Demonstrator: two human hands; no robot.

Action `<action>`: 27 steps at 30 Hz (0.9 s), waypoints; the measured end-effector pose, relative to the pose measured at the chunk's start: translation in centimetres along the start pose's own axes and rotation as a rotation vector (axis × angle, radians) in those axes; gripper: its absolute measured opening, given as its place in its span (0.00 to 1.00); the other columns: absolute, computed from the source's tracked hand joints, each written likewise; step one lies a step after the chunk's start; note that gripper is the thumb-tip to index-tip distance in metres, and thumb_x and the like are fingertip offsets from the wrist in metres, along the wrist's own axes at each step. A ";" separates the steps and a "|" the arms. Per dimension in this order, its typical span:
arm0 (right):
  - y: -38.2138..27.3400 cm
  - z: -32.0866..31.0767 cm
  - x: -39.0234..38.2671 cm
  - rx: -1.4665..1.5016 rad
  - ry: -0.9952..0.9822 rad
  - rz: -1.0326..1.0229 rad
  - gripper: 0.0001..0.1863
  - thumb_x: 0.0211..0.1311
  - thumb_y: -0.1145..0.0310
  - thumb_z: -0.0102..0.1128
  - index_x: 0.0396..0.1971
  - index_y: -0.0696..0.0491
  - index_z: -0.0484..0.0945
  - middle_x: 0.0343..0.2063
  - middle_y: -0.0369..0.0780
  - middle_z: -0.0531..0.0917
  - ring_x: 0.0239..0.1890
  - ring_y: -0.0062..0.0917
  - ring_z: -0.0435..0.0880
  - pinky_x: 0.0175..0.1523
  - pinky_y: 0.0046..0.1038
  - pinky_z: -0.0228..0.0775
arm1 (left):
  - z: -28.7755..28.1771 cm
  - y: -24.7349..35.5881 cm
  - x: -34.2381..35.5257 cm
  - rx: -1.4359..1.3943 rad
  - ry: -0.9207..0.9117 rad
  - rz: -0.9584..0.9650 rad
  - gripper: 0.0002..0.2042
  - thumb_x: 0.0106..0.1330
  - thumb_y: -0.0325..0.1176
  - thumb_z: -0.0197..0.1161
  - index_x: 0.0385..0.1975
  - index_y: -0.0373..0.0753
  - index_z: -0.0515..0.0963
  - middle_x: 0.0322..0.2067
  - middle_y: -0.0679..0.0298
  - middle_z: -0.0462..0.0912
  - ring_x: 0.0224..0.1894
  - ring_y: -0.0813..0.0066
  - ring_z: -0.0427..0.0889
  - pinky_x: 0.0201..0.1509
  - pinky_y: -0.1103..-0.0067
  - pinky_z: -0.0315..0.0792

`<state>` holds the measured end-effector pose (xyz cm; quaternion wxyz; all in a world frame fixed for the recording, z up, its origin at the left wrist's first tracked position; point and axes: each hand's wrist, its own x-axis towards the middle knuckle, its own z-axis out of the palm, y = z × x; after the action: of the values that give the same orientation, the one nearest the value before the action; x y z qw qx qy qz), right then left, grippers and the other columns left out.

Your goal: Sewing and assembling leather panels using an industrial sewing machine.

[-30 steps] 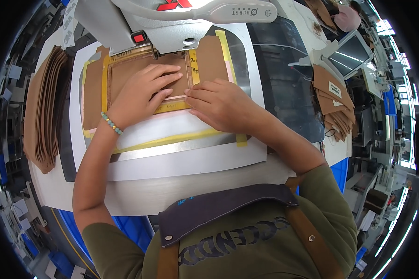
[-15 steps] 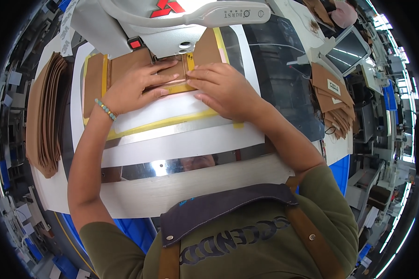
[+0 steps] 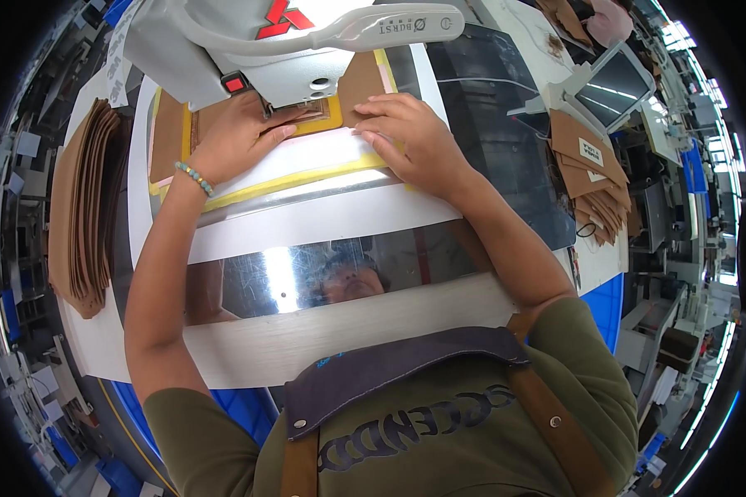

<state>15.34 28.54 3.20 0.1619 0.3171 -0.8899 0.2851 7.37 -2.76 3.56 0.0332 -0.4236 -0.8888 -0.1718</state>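
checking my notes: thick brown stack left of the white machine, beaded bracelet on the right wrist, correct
Wrong wrist: the head view shows the beaded bracelet on the wrist of the left hand. The thick brown stack is left of the white machine.

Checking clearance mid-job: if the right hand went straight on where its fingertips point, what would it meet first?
Probably the yellow-bordered rectangular frame, whose near right corner lies just left of the right hand. Whether the hand would pass above that corner is unclear from this view.
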 end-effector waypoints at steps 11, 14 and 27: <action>-0.5 -0.1 0.1 0.053 0.039 -0.027 0.10 0.70 0.69 0.63 0.45 0.54 0.90 0.56 0.41 0.88 0.64 0.37 0.80 0.70 0.41 0.69 | -1.8 1.9 -5.4 -0.049 0.131 -0.193 0.19 0.79 0.38 0.59 0.62 0.35 0.82 0.62 0.50 0.81 0.65 0.49 0.78 0.71 0.64 0.70; -0.6 -1.1 -0.3 0.033 0.004 -0.038 0.11 0.72 0.70 0.62 0.47 0.55 0.89 0.57 0.41 0.87 0.65 0.37 0.80 0.71 0.40 0.69 | -3.3 0.8 -7.2 0.033 0.182 -0.221 0.18 0.79 0.35 0.59 0.63 0.36 0.82 0.64 0.52 0.81 0.64 0.52 0.80 0.70 0.65 0.72; -1.2 -9.8 -7.3 -0.011 -0.127 0.130 0.11 0.72 0.67 0.63 0.46 0.54 0.89 0.53 0.39 0.89 0.59 0.36 0.83 0.67 0.38 0.68 | -3.7 -7.9 -13.2 0.301 0.159 -0.557 0.22 0.81 0.37 0.54 0.72 0.42 0.75 0.74 0.57 0.72 0.74 0.54 0.70 0.79 0.65 0.65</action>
<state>22.60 37.19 8.00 0.0879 0.2752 -0.9187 0.2693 9.46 -18.39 2.16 0.1166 -0.1399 -0.9805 -0.0737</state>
